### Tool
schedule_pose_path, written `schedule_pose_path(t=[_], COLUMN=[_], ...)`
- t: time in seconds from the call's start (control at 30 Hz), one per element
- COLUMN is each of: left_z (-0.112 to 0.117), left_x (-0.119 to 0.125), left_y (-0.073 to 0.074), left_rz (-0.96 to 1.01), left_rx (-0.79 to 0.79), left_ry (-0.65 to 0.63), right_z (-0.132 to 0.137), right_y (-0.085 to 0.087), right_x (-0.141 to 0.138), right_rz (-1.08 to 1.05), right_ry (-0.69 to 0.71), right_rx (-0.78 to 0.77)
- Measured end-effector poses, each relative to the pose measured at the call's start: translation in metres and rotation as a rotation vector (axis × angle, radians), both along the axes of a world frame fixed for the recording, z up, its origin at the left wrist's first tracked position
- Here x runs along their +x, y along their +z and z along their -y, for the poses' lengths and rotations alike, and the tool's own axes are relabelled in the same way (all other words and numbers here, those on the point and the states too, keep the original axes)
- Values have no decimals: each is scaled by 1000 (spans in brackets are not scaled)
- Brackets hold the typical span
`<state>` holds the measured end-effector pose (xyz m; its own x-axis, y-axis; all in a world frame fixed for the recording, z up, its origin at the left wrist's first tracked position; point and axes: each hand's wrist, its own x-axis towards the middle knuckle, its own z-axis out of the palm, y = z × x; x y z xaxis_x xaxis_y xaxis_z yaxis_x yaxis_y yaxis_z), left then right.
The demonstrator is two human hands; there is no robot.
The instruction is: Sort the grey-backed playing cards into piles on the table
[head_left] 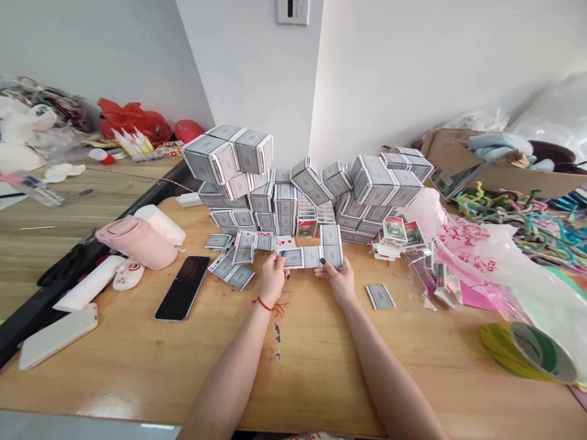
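Between my two hands is a joined strip of playing cards (312, 256), backs toward me, with one part standing up at its right end. My left hand (274, 276) pinches the strip's left end, and a red string bracelet circles that wrist. At the lower right corner, my right hand (338, 278) grips the strip with its thumb in front. Behind stand stacked blocks folded from playing cards (284, 201). Loose cards (233, 272) lie left of my left hand, some folded. A small flat stack of cards (380, 296) rests to the right of my right hand.
At left are a black phone (183, 288), a pink tumbler (135, 240) and a white power bank (59, 336). Card boxes (395, 230), plastic bags (477, 244) and a yellow tape roll (527, 351) lie at right. A cardboard box (513, 177) stands behind them.
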<state>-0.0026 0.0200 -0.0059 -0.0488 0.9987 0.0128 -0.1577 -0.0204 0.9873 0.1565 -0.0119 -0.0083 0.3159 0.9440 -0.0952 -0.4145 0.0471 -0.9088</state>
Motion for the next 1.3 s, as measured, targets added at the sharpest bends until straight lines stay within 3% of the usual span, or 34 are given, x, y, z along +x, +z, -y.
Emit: schedule_pose_path(t=[0.17,0.67,1.3], left_z=[-2,7,8], left_x=[0,3,5], left_y=[-1,1,0], left_rz=[137,-139,-142], left_rx=[-45,51,29], left_ry=[-56,-22,-125], right_z=[-1,3,2], right_y=[3,1,-3], right_x=[-2,-2,2], right_rz=[-79,83,49], right_ry=[44,-1,82], right_rx=[-4,-9,-23])
